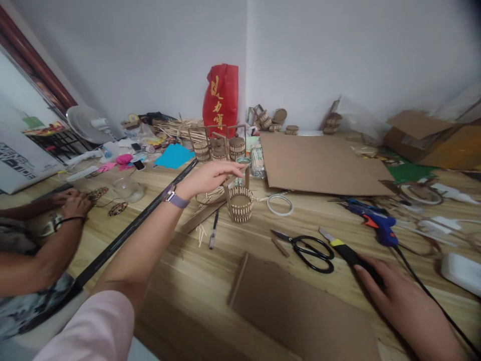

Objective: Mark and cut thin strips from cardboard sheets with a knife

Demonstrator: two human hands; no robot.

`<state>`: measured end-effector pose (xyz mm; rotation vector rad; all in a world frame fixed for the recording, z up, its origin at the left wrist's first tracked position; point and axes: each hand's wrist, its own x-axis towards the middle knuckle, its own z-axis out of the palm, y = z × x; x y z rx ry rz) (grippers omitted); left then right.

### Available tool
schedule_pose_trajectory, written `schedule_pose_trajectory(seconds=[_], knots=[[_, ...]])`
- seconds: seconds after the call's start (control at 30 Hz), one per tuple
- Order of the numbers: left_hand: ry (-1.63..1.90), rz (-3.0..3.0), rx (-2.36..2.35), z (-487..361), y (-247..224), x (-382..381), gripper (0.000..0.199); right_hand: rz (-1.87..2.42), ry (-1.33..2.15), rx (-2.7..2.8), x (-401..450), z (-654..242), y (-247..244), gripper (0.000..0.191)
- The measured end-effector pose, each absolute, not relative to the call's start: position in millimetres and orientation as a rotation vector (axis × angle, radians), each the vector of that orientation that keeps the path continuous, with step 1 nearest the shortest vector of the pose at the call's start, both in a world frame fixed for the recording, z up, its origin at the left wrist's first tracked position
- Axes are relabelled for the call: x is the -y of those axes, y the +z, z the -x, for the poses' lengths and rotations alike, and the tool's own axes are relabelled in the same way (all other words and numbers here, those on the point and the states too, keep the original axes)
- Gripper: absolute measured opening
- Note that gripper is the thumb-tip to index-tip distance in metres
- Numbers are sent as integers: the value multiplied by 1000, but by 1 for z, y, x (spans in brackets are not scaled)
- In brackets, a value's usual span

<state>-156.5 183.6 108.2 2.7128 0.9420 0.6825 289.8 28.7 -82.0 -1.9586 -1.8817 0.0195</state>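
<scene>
Standing upright on the pale wood-grain table point(184, 286), the small round bucket of brown and cream slats point(241, 214) looks assembled, its wall and tall brown handle point(247, 177) in place — what finishing is left doesn't show. Your left hand point(210, 176) lies over that handle with fingers extended, though whether they pinch it can't be told; your right hand point(396, 293) grasps the black-and-yellow utility knife point(350, 255) near the black metal scissors point(295, 241).

head | head-worn | faces forward, down | tabletop point(203, 288) near | wall point(319, 60) beyond
</scene>
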Motion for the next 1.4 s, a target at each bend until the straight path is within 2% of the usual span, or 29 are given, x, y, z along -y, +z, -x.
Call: schedule_pose_trajectory(seconds=[0.17, 0.33, 0.63, 0.9, 1.0, 1.13, 1.23, 1.3, 1.4], knots=[[761, -2572, -1138, 146, 110, -169, 34, 1958, 41, 1886, -29, -289, -82, 68], [737, -2608, -1345, 139, 104, -167, 47, 1986, 74, 1895, -29, -290, -83, 74], [796, -2572, -1350, 149, 98, -173, 37, 2008, 59, 1919, -31, -291, -85, 74], [1005, -2535, -1334, 154, 83, -172, 37, 1962, -19, 1948, -30, -289, -78, 67], [1163, -2475, -1335, 158, 70, -174, 49, 1954, -23, 1934, -31, -289, -76, 64], [1354, -2194, -1420, 158, 40, -168, 79, 1966, 19, 1926, -31, -287, -73, 65], [1325, -1891, -1478, 150, 12, -162, 91, 1991, 46, 1923, -29, -286, -72, 66], [1291, -1725, -1495, 145, -3, -161, 83, 1982, 53, 1922, -28, -286, -74, 64], [1278, -1638, -1517, 139, -13, -165, 54, 1973, 48, 1904, -29, -288, -79, 65]])
